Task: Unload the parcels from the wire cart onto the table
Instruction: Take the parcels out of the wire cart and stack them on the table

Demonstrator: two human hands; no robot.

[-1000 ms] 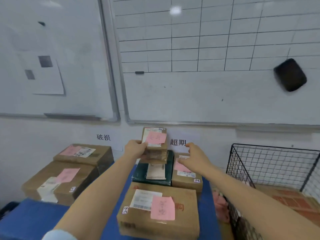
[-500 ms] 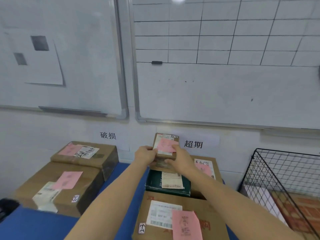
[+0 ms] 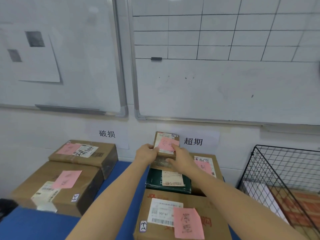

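A small brown parcel [image 3: 166, 142] with a pink note sits on top of a stack at the back of the blue table [image 3: 31, 226]. My left hand [image 3: 146, 153] grips its left side. My right hand [image 3: 180, 159] holds its right side, fingers over the pink note and the front edge. Under it lies another small parcel, then a dark green parcel [image 3: 168, 181]. The black wire cart [image 3: 284, 181] stands at the right, with flat cardboard in its bottom.
Two brown boxes [image 3: 58, 186] with pink notes stand at the table's left. A big box [image 3: 180, 219] lies in front of the stack and another box [image 3: 207, 165] to its right. Whiteboards and two paper signs hang on the wall behind.
My right hand moved left from the box at the right onto the small top parcel, joining my left hand. The view shifted left, so less of the cart shows.
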